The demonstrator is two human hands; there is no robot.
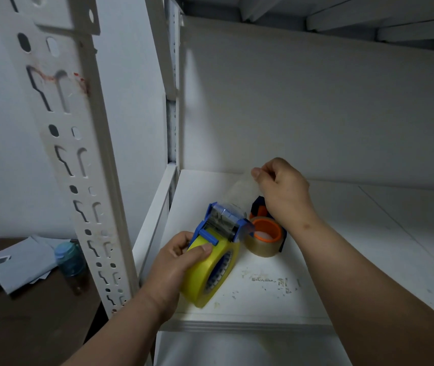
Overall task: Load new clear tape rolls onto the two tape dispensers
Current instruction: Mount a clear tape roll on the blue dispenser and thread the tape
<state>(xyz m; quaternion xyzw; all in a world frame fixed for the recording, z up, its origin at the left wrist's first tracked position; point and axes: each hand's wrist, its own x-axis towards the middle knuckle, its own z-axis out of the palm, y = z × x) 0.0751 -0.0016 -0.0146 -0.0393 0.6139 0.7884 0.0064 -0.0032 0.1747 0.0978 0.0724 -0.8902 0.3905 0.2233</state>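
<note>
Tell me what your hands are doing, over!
Left hand grips yellow dispenser. Right hand pinches clear tape end, pulled out. Orange dispenser behind, roll on. Nothing in the way.

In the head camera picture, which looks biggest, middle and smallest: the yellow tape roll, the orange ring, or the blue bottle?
1. Yellow tape roll on the blue plastic dispenser, biggest.
2. and 3. Blue-green see-through bottle and orange plastic ring of the second dispenser look about alike; the bottle is blurry and stands lower, so I cannot rank them.

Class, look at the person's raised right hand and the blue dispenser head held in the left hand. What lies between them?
In the head view, a strip of clear tape stretches from the right hand down to the blue dispenser, which the left hand steadies.
</note>
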